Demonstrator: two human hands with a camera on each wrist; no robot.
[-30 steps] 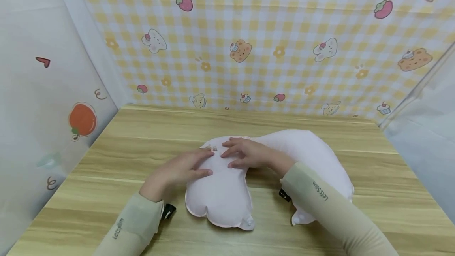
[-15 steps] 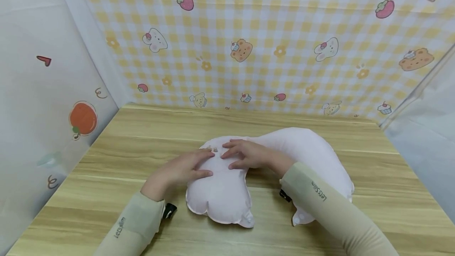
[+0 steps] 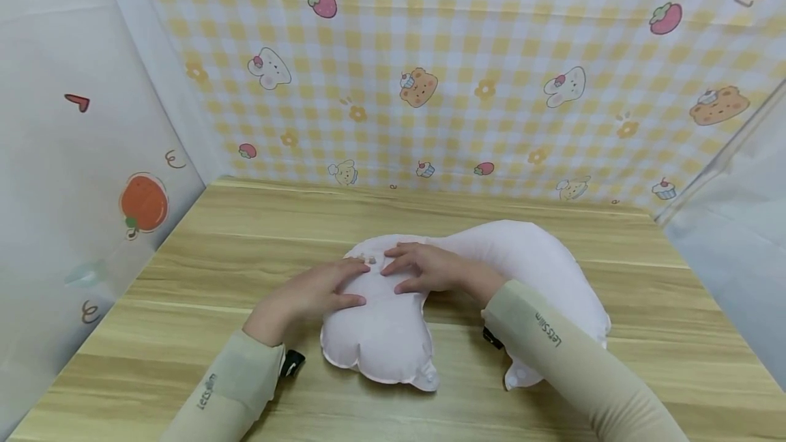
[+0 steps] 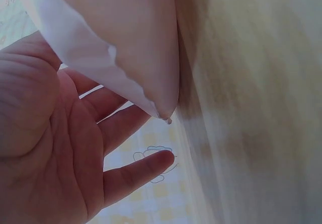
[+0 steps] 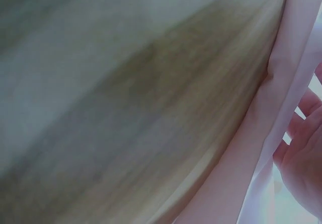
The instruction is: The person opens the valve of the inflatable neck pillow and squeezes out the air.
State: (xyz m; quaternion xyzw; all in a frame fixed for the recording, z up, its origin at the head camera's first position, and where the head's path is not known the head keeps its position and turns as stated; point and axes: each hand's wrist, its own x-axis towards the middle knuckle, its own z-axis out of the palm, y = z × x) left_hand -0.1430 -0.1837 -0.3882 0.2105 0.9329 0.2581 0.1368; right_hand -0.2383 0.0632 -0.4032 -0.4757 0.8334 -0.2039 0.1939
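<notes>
A pale pink U-shaped neck pillow (image 3: 540, 264), puffed up, lies on the wooden table with its two ends toward the person. My left hand (image 3: 313, 290) rests on the outer side of its left arm, fingers spread and nearly straight. From the other side my right hand (image 3: 432, 266) reaches across the pillow's bend and touches the top of the same left arm with spread fingers. Between the two hands shows a small printed or stitched figure (image 3: 367, 259). In the left wrist view the palm (image 4: 45, 128) faces the seamed pillow edge (image 4: 126, 68), fingers extended alongside it.
The wood-grain table (image 3: 258, 224) reaches back to a yellow checked cloth (image 3: 368, 46) with cartoon prints. White sheets hang at the left (image 3: 55, 155) and right. Black straps (image 3: 291, 364) sit at the wrists. Small tabs with snaps (image 3: 426, 378) hang at the pillow's ends.
Both hands stay on the pillow in nearly the same place. The head view has shifted very slightly.
</notes>
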